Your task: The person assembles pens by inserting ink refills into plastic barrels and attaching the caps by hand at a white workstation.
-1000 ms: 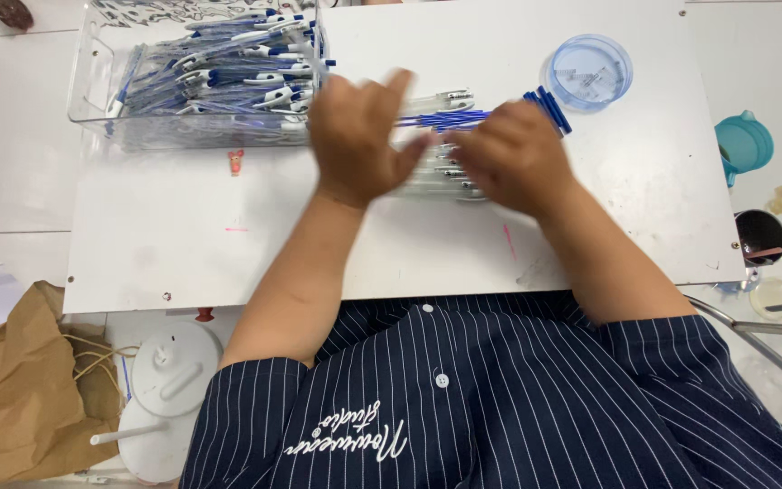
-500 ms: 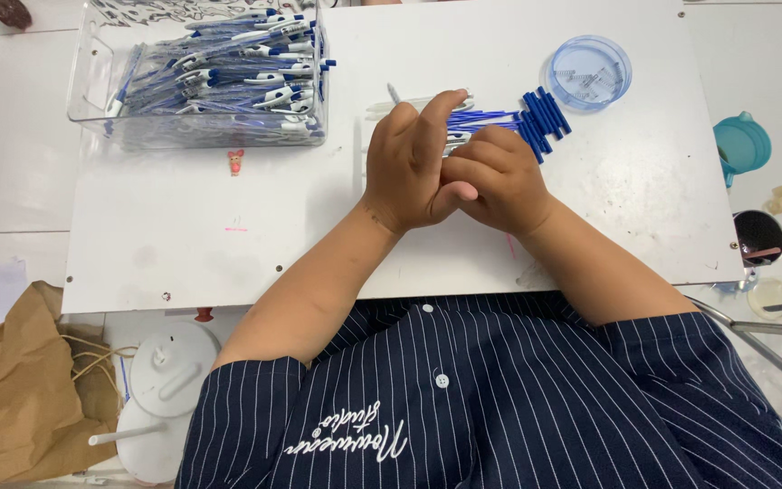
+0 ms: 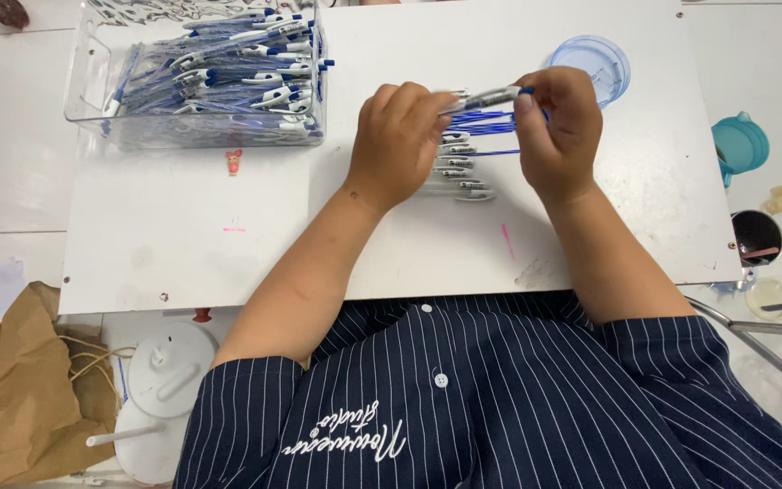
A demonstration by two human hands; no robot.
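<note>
Pinching one pen [image 3: 486,98] at both ends, the left hand [image 3: 397,145] and right hand [image 3: 558,131] hold it level above the pen row [image 3: 463,167] near the table's [image 3: 183,263] far edge, fingers closed on it, apparently for joining its parts.

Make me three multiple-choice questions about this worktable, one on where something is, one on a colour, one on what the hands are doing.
1. Where is the clear plastic bin of pens?
A. far left of the white board
B. near right corner
C. on the floor

2. What colour is the round translucent lid?
A. red
B. pale blue
C. black

3. How is the blue and clear pen held?
A. by the left hand alone
B. lying untouched
C. between the left hand and the right hand

Answers: A, it sits at the far left of the board; B, it is tinted light blue; C, each hand pinches one end.
</note>
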